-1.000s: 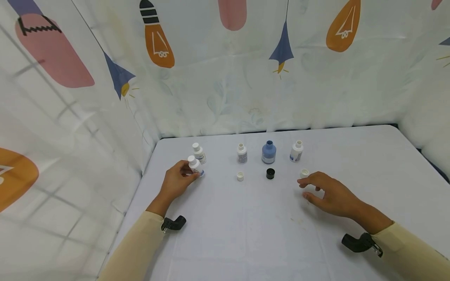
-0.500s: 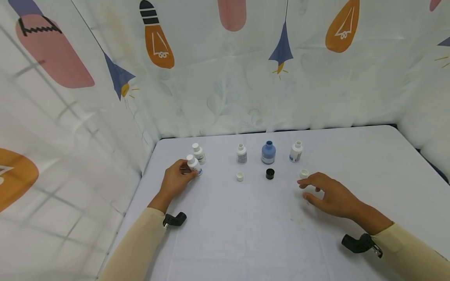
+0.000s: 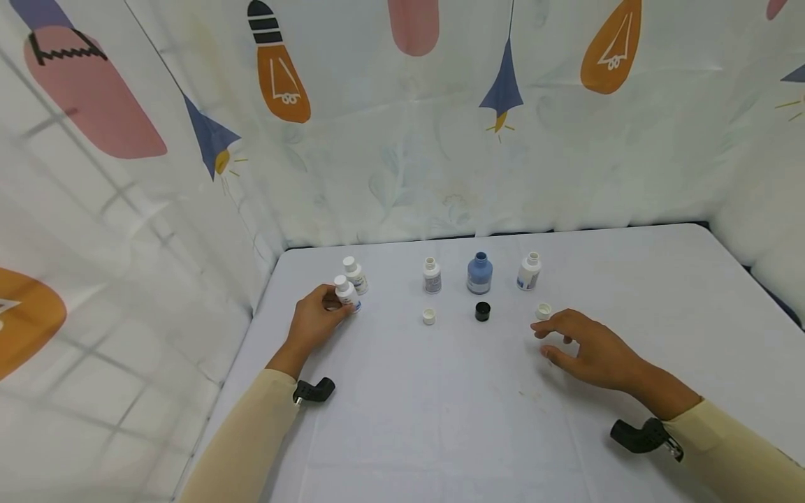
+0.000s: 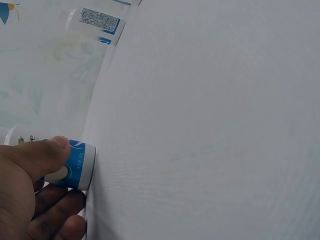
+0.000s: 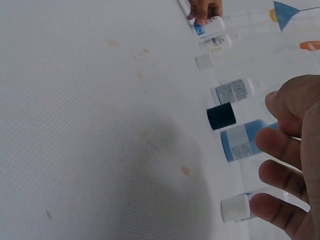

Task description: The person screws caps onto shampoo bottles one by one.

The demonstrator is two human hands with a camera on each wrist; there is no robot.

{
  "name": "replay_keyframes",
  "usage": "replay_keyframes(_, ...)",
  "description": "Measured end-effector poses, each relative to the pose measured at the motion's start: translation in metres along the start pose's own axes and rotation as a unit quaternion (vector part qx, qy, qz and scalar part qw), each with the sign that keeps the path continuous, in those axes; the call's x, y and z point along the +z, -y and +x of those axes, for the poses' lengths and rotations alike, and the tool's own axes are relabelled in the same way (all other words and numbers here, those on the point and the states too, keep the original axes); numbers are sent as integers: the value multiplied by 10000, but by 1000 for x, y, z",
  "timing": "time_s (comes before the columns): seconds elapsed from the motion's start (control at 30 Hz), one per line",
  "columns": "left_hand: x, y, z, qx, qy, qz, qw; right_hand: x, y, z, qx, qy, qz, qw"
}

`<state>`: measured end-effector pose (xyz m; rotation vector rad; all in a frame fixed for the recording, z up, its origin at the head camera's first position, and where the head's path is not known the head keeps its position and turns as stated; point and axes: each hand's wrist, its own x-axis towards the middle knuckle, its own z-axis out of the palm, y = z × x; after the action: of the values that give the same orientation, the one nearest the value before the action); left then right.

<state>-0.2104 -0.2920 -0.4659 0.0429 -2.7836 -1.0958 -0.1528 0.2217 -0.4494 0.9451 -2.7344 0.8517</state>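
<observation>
Clock as in head view, 12 = far edge of table [image 3: 472, 426].

Left hand [image 3: 312, 325]: gripping held bottle [image 3: 348, 297], white, white cap on, at the hand's 2 o'clock, toward the table's left end. Left wrist view: thumb over its label, blue band near the base. Can't tell if base touches the cloth.

Back bottle [image 3: 358, 281]: white, capped, upright, just beside held bottle at its 1 o'clock. Can't tell if those two touch.

Right hand [image 3: 594, 351]: relaxed, fingers loosely bent, thumb apart from them, holding nothing. Right cap [image 3: 544, 309], white, just beside the fingertips at the hand's 10 o'clock; contact can't be told from head or right wrist view.

Three uncapped bottles upright, in a row running to 3 o'clock from back bottle: small bottle [image 3: 432, 276], white with printed label; blue bottle [image 3: 479, 274]; right bottle [image 3: 528, 271], white.

Caps on table: left cap [image 3: 429, 316], white, at small bottle's 6; black cap [image 3: 482, 311] at blue bottle's 6; right cap at right bottle's 5.

Both sleeves beige, black mount at each cuff: left mount [image 3: 316, 390], right mount [image 3: 638, 436]. Behind table at 12: white curtain [image 3: 409, 168], printed with lamps and bulbs.
</observation>
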Motion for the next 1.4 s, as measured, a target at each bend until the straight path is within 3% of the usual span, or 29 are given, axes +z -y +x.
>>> replay_keyframes(0.27, -2, -1, -1, 16, 17, 12, 10000, 1, 1, 1, -109, -21, 33, 9999)
replay_keyframes(0.5, -7, -7, -6, -434, 333, -188, 9983, -1, 4, 4, -87, -11, 69, 9999)
replay_keyframes(0.87, -14, -27, -27, -727, 508, 665, 9938, -1, 3, 6, -243, -140, -23, 9996)
replay_keyframes(1.0, -14, -36, -32, -401, 936, 578, 9931, 0, 2, 8, -327, -230, -223, 9989)
replay_keyframes(1.17, -6, -44, -34, 146, 1446, 9, 9894, 3, 2, 14, -320, -182, -204, 9991)
replay_keyframes(1.27, 0, -47, -33, 468, 1525, -262, 9869, 5, 3, 19, -242, -66, -141, 9996)
replay_keyframes(1.4, 12, -52, -30, 801, 1378, -486, 9860, 9, 3, 26, -107, 54, -42, 9999)
